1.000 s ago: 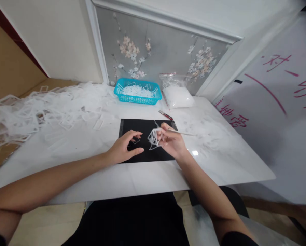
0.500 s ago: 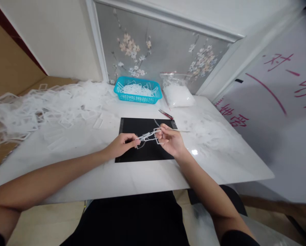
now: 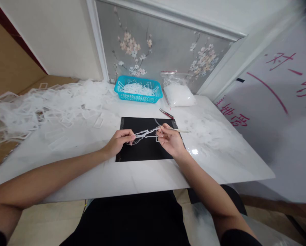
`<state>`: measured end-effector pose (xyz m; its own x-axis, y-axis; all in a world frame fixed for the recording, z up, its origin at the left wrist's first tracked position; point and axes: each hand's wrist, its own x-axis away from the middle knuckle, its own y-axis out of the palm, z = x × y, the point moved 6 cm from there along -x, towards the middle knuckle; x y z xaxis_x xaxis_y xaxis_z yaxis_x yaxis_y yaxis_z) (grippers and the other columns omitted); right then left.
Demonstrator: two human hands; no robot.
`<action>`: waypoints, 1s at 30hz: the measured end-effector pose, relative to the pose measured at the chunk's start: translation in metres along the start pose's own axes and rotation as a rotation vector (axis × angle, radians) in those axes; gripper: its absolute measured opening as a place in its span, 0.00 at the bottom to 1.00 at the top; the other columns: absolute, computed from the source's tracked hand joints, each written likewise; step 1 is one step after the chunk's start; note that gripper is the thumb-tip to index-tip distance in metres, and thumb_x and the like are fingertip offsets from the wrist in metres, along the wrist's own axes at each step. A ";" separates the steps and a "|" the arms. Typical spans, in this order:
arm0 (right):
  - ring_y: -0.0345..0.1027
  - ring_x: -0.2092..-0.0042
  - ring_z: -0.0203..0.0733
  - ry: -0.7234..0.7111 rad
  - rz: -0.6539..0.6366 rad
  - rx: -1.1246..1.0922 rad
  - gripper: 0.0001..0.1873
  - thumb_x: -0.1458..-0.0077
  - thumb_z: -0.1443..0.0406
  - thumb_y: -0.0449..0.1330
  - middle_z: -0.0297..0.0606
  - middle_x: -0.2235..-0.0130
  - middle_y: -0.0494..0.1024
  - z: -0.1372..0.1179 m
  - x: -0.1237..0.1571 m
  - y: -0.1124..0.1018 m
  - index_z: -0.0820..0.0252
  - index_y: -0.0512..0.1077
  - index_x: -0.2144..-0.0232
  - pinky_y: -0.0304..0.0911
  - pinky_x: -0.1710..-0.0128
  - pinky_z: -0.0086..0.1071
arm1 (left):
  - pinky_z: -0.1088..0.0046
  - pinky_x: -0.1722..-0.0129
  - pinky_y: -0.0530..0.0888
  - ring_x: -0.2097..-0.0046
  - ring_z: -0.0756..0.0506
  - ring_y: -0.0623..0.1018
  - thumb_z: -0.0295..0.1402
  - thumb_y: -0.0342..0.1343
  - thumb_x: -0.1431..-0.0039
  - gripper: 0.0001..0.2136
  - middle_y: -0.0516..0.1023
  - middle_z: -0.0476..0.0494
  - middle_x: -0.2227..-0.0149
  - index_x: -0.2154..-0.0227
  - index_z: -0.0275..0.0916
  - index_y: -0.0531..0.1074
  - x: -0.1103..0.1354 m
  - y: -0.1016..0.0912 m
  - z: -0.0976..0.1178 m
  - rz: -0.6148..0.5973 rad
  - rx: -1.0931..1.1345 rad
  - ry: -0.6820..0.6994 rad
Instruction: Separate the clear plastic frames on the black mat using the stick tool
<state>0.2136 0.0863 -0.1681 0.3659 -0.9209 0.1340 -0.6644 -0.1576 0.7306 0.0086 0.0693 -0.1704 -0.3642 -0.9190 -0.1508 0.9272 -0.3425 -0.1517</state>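
Over the black mat (image 3: pixel 142 153), my left hand (image 3: pixel 121 138) pinches a small bunch of thin white plastic frames (image 3: pixel 145 134) between thumb and fingers. My right hand (image 3: pixel 170 139) is closed at the other end of the bunch, its fingertips on the frames. A slim pale stick-like tool (image 3: pixel 182 131) also sits in the right hand and pokes out to the right past the knuckles; its working end is hard to make out. How the frames join or overlap is unclear.
A blue basket (image 3: pixel 139 98) full of white pieces stands at the back, beside a clear bag (image 3: pixel 180 95) of white pieces. Red-handled pliers (image 3: pixel 166 113) lie behind the mat. Loose white frames (image 3: pixel 58 102) heap up at left; thin translucent scraps (image 3: pixel 209 133) spread at right.
My left hand has shifted slightly left and up, away from my right hand, and the frames between them look more stretched out. My right hand has barely moved.
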 end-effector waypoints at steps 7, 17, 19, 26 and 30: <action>0.59 0.74 0.28 -0.011 0.007 0.117 0.19 0.52 0.70 0.68 0.29 0.72 0.70 0.001 0.001 0.005 0.57 0.58 0.74 0.38 0.83 0.21 | 0.71 0.68 0.64 0.71 0.50 0.67 0.37 0.52 0.36 0.17 0.66 0.50 0.76 0.80 0.37 0.65 0.003 0.005 0.007 -0.074 -0.108 0.066; 0.58 0.75 0.29 0.100 -0.252 0.562 0.21 0.48 0.63 0.68 0.32 0.72 0.74 0.030 0.014 0.030 0.57 0.56 0.74 0.43 0.81 0.23 | 0.63 0.50 0.70 0.51 0.44 0.73 0.40 0.60 0.39 0.20 0.72 0.42 0.52 0.48 0.41 0.62 0.015 0.024 0.013 -0.147 -0.431 0.270; 0.59 0.75 0.29 0.117 -0.258 0.587 0.21 0.48 0.62 0.69 0.32 0.72 0.74 0.033 0.014 0.030 0.57 0.57 0.74 0.45 0.80 0.23 | 0.63 0.49 0.70 0.50 0.44 0.73 0.39 0.57 0.36 0.20 0.72 0.41 0.50 0.45 0.43 0.61 0.016 0.026 0.013 -0.173 -0.441 0.273; 0.53 0.77 0.28 0.115 -0.280 0.579 0.21 0.48 0.62 0.69 0.27 0.76 0.68 0.031 0.013 0.029 0.57 0.57 0.74 0.42 0.81 0.24 | 0.66 0.56 0.69 0.59 0.46 0.74 0.40 0.51 0.32 0.12 0.74 0.44 0.62 0.52 0.40 0.70 0.013 0.029 0.018 -0.179 -0.546 0.323; 0.49 0.77 0.28 0.107 -0.289 0.571 0.22 0.49 0.63 0.70 0.24 0.77 0.61 0.029 0.014 0.031 0.56 0.57 0.73 0.42 0.80 0.24 | 0.68 0.58 0.67 0.62 0.47 0.73 0.39 0.50 0.31 0.12 0.75 0.45 0.66 0.64 0.38 0.74 0.013 0.031 0.018 -0.217 -0.568 0.383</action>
<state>0.1792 0.0581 -0.1627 0.6249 -0.7773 0.0728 -0.7607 -0.5854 0.2804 0.0343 0.0430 -0.1591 -0.6370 -0.6728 -0.3763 0.6795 -0.2596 -0.6862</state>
